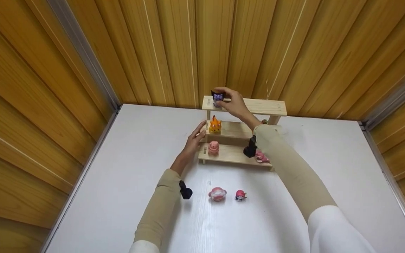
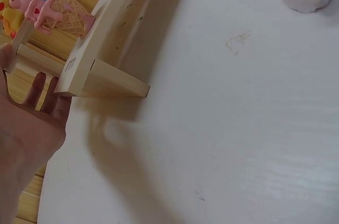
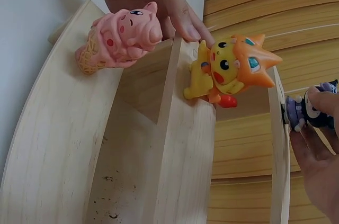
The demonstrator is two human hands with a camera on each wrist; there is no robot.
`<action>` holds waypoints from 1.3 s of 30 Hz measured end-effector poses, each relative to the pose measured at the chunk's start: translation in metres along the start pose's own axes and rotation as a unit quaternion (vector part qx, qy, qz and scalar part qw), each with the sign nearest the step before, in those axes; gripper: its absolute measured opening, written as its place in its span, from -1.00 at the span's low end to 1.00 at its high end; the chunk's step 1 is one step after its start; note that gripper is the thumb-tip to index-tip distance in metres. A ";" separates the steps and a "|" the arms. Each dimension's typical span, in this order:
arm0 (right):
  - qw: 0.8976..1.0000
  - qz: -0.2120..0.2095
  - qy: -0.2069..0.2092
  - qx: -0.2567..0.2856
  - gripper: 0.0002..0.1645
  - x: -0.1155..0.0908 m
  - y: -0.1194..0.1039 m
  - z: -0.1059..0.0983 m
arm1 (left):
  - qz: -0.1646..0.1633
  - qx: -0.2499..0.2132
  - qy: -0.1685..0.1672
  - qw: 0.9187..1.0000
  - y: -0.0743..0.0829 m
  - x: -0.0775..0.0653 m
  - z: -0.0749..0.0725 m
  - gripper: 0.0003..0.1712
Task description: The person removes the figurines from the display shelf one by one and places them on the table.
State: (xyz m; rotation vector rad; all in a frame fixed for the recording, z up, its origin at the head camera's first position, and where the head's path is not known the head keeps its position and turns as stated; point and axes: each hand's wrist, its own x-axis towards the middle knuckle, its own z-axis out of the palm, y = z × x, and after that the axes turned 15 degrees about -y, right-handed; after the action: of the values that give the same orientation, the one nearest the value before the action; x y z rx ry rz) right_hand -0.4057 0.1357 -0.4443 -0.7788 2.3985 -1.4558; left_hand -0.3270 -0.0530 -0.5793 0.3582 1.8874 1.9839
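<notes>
On the left end of the top tier of a three-tier wooden display shelf (image 1: pixel 262 106) stands a small purple-and-black figurine (image 1: pixel 218 97). My right hand (image 1: pixel 236 105) pinches it between thumb and fingers, its base at the board in the right wrist view. My left hand (image 1: pixel 191 141) rests against the shelf's left end, fingers stretched along the middle tier. Close to those fingers stands a yellow figurine in an orange hood (image 3: pixel 228 70). A pink figurine on a waffle cone (image 3: pixel 119 38) stands on the bottom tier's left end.
A pink figurine (image 1: pixel 261 157) lies at the bottom tier's right, partly behind my right sleeve. A small figurine (image 1: pixel 264 121) shows on the middle tier's right. In front, a pink-and-white figurine (image 1: pixel 217 194) and a smaller red one (image 1: pixel 240 195) are on the white table (image 1: pixel 146 140). Wood-panelled walls surround it.
</notes>
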 end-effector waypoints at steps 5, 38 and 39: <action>1.000 0.004 0.008 0.009 -0.53 -0.005 0.000 -0.001 | 0.008 0.004 -0.013 1.000 -0.001 0.001 0.003 -0.38; 0.999 -0.023 -0.005 -0.023 -0.54 -0.037 0.014 -0.006 | -0.026 -0.027 0.004 0.999 -0.008 0.008 -0.013 -0.38; 0.999 -0.027 -0.007 -0.026 -0.55 -0.039 0.013 -0.006 | -0.022 -0.023 0.006 0.999 -0.007 0.009 -0.014 -0.38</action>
State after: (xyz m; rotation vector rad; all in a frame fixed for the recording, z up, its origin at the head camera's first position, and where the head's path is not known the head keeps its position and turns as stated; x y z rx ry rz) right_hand -0.3807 0.1664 -0.4555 -0.8703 2.4312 -1.4091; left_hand -0.3399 -0.0615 -0.5882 0.2894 1.8385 1.9999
